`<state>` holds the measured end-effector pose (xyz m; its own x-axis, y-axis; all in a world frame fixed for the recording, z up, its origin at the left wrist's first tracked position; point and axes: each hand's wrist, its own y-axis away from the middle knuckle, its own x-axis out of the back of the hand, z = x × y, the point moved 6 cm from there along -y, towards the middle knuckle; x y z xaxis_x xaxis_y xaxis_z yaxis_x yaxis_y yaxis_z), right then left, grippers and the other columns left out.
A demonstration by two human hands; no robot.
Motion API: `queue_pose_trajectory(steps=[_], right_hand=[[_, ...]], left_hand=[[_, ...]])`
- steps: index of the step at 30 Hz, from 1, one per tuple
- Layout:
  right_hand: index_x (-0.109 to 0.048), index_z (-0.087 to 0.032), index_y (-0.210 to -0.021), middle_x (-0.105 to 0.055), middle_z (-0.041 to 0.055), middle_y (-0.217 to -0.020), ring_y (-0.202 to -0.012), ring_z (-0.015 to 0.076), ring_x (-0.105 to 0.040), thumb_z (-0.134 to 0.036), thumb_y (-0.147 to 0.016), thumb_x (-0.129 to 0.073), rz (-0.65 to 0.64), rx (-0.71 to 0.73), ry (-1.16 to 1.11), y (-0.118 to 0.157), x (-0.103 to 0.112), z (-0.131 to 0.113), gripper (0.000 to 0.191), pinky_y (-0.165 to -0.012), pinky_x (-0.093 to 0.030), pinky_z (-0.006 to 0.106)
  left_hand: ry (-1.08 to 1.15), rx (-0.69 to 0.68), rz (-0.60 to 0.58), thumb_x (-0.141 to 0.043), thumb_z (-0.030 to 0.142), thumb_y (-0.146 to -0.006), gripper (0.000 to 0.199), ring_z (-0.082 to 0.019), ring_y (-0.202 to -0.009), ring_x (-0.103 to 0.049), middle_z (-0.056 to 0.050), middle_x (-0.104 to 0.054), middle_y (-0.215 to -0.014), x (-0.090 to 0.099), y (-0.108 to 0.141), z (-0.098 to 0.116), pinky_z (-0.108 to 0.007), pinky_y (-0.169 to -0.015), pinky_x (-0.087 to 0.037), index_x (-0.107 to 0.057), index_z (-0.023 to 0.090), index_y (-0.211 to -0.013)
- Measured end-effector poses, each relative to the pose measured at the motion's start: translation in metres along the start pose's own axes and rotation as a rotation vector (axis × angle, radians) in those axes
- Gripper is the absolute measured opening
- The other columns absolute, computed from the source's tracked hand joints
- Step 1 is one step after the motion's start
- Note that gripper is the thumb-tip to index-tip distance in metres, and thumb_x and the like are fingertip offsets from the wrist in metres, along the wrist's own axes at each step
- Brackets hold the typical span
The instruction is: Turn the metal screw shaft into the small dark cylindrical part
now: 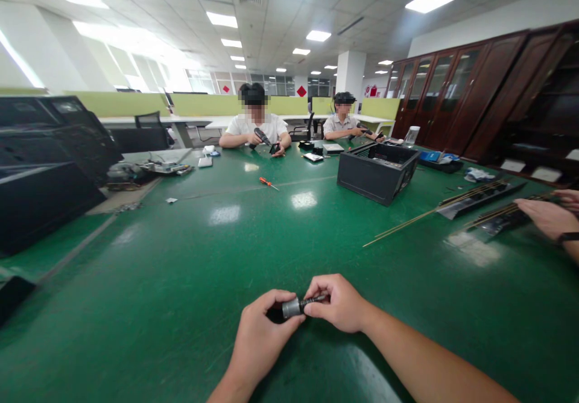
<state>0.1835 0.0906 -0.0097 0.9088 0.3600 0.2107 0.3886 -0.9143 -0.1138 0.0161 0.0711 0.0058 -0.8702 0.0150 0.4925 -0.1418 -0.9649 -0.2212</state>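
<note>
On the green table (158, 282), beyond my hands, I register an orange screwdriver (266, 182) and a black case (373, 177), which hides part of the surface behind it; thin rods (402, 225) lie to the right (a co-worker's hand (544, 216) is near them). I hold the metal cylinder (291, 308) between both hands: left hand (265, 329) pinching its wide grey end, right hand (339, 304) its slender dark end.

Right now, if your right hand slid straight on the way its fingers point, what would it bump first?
Probably the short grey metal cylinder held in the left hand, just beyond the right hand. They look very close, but depth is hard to judge.
</note>
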Motion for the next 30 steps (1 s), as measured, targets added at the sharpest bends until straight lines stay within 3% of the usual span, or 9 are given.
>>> queue_pose_trajectory(steps=[30], right_hand=[[-0.062,-0.016,-0.075,-0.051,-0.0055,-0.057,-0.050,0.0083,-0.041,-0.024,-0.071,-0.072,-0.015,-0.006,-0.024,-0.0002,0.0010,0.0026,0.013,-0.050,-0.028,0.021]], left_hand=[[0.011,0.005,0.001,-0.076,0.031,-0.068,0.024,-0.025,-0.085,-0.070,-0.006,-0.074,-0.091,0.0014,-0.0002,0.0005,-0.036,-0.079,-0.056,-0.072,0.020,-0.089]])
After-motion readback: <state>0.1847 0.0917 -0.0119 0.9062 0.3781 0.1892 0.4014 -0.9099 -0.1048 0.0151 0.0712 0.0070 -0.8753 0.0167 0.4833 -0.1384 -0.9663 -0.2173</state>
